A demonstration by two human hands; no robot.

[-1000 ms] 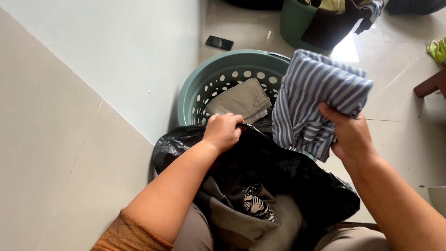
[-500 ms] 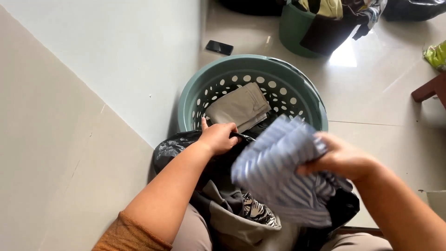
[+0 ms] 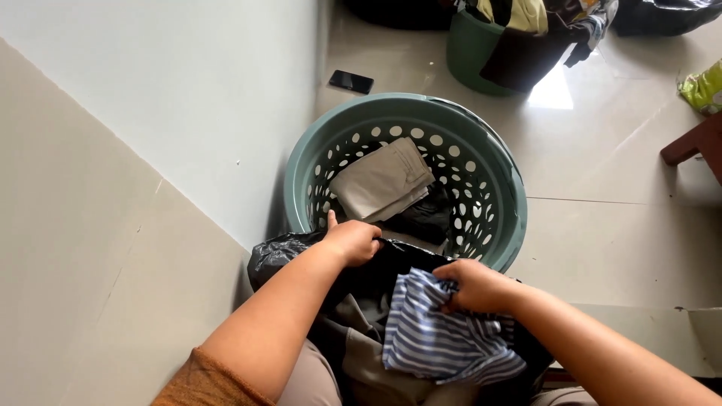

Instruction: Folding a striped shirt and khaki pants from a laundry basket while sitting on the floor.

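View from above of a person's two bare forearms reaching down to a black plastic bag that sits in front of their lap on a pale tiled floor. The right hand is closed in a loose fist, fingers curled tight around a bunched fold of a blue and white striped cloth. The cloth hangs from under that hand, spreading down and toward the person, and lies over the open mouth of the bag, on top of grey-brown clothes already inside it. The hand sits at the upper right corner of the cloth, touching it; most of the fabric lies below and to the left of the knuckles.

The left hand is also closed, fingers pressed together and gripping the far rim of the bag, thumb pointing up toward the basket. It is just beside the striped cloth but not touching it.

Directly beyond both hands stands a round green laundry basket with holes in its wall, its near rim touching the bag. Inside it lie a folded beige garment and something dark beneath it. A pale wall runs along the left side. Farther off on the floor are a dark phone near the wall and a second green tub heaped with mixed clothes at the top edge.
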